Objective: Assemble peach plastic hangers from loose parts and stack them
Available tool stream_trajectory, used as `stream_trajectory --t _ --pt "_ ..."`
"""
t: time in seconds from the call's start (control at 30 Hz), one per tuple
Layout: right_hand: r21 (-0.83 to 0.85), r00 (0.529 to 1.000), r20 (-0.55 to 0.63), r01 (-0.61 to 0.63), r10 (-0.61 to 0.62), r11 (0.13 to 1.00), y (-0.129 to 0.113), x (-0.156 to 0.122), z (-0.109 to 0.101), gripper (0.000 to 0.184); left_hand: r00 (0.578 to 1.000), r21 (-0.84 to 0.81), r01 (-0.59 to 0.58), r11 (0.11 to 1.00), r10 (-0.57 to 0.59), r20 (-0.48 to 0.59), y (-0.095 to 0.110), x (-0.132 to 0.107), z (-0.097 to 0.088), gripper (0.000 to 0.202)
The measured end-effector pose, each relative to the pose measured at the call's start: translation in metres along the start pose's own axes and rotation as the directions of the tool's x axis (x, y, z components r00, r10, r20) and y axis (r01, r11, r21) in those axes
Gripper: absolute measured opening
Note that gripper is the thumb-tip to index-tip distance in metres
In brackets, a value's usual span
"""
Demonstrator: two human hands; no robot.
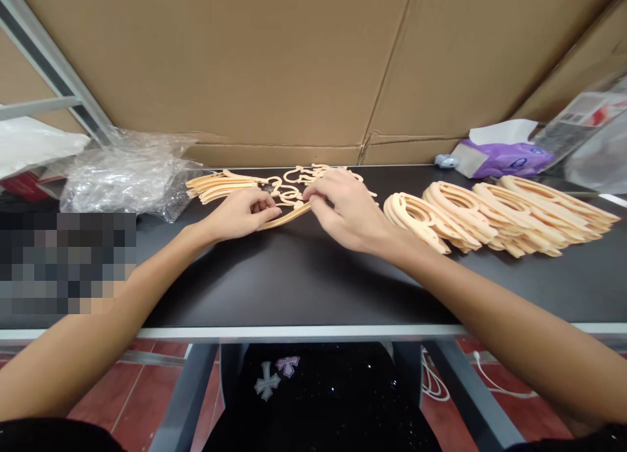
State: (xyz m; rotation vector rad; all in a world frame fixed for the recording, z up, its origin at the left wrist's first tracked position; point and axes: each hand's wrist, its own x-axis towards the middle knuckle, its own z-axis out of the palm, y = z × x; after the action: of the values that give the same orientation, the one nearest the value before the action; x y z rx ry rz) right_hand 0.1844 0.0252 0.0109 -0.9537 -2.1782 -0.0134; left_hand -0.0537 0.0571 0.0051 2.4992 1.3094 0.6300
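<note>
Both hands are on one beige plastic hanger [288, 218] just above the dark tabletop. My left hand [238, 214], fingers curled, grips its left end. My right hand [345, 207] pinches the other end between thumb and fingers, hiding that part. Behind them lies a heap of beige hanger hooks [289, 194], partly covered by my right hand. A pile of long beige hanger arms [220, 183] sits just beyond my left hand. To the right of my right hand, beige hangers with oval openings [455, 210] lie in several overlapping stacks.
Crumpled clear plastic bags [127, 177] lie at the left, near a pixelated patch. A purple tissue pack [512, 158] stands at the back right, beside clear packaging [597, 132]. Tall cardboard [274, 66] closes off the back. A pale edge strip [313, 332] runs along the table's front.
</note>
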Motion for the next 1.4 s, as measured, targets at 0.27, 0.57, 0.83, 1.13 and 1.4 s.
stream_trajectory --t 0.27,0.57,0.83,1.13,1.4 --pt "-0.047 0.986 -0.159 -0.062 0.054 0.997 0.01 0.002 -0.005 0.027 0.978 -0.238 0.116 0.964 -0.153 -0.142 0.0 -0.001 -0.001 0.034" --pt "-0.027 0.987 0.146 -0.066 0.069 0.997 0.014 -0.001 0.006 0.028 0.9 -0.181 0.121 0.976 -0.185 -0.394 0.005 -0.001 -0.006 0.028" --pt "0.014 0.987 0.131 -0.091 0.089 0.996 0.015 0.001 0.008 0.029 0.872 -0.144 0.118 0.983 -0.172 -0.459 0.007 -0.004 -0.008 0.024" --pt "-0.118 0.921 0.332 -0.176 0.206 0.977 0.012 -0.001 0.005 0.031 0.918 -0.582 0.103 0.807 -0.302 -0.256 0.004 0.002 -0.005 0.027" --pt "-0.161 0.903 0.39 -0.125 0.18 0.979 0.009 -0.004 0.004 0.032 0.9 -0.769 0.115 0.629 -0.394 -0.188 0.011 0.002 -0.012 0.044"
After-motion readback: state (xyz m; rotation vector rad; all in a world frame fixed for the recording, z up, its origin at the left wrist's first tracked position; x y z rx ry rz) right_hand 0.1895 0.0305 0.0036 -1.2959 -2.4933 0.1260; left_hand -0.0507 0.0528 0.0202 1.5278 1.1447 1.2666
